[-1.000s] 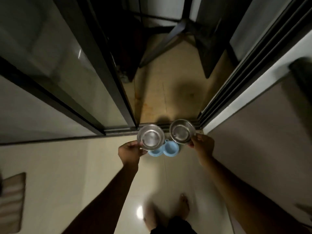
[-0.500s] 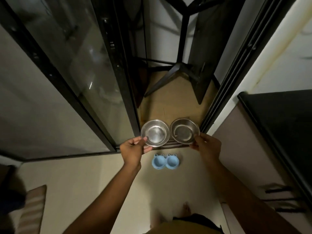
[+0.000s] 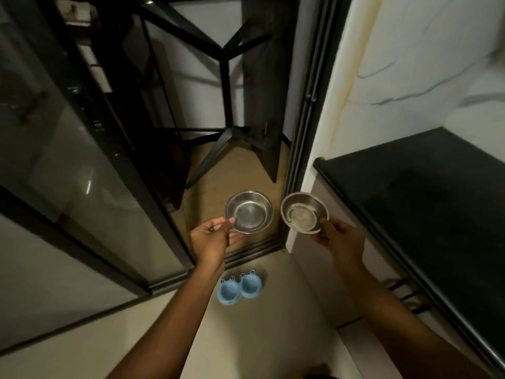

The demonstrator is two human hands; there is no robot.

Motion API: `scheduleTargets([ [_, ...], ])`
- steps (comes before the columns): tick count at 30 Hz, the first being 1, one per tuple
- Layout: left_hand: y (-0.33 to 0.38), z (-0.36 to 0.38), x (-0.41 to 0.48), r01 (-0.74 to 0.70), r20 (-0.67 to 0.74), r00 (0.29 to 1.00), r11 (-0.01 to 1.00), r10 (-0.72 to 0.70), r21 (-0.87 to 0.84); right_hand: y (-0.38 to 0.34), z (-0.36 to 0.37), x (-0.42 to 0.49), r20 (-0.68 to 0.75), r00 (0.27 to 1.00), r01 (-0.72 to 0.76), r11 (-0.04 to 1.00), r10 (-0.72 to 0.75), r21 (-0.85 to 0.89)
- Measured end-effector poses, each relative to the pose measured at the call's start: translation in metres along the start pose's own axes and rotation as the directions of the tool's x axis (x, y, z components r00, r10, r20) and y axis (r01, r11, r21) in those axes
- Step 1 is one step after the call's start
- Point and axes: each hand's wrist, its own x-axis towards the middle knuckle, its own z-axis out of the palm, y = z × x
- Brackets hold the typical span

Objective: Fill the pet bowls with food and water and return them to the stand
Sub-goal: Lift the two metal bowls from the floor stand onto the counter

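My left hand [image 3: 210, 239] pinches the near rim of a steel bowl [image 3: 250, 212], held level and empty. My right hand [image 3: 340, 240] pinches the rim of a second steel bowl [image 3: 303, 212], tilted slightly, with a pale ring of residue inside. Both bowls hang at chest height above the floor. The blue two-hole stand [image 3: 240, 287], with small frog eyes on its rim, sits empty on the cream floor below and between my forearms.
A black-framed glass sliding door [image 3: 90, 170] stands to the left, its track running under the bowls. Beyond it are dark chair legs [image 3: 226, 138]. A black countertop [image 3: 426, 198] fills the right side, with a white marble wall [image 3: 426, 64] above.
Both bowls have risen away from the stand, which now lies lower in view. The right bowl has drifted right, so the bowls sit farther apart. The countertop has come into view.
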Motion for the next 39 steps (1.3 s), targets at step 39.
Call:
scheduleTargets([
  [39, -0.152, 0.492, 0.040, -0.021, 0.586, 0.720, 0.832, -0.372, 0.554, 0.005, -0.260, 0.215, -0.707, 0.585, -0.101, 0.901, 0.397, 0.422],
])
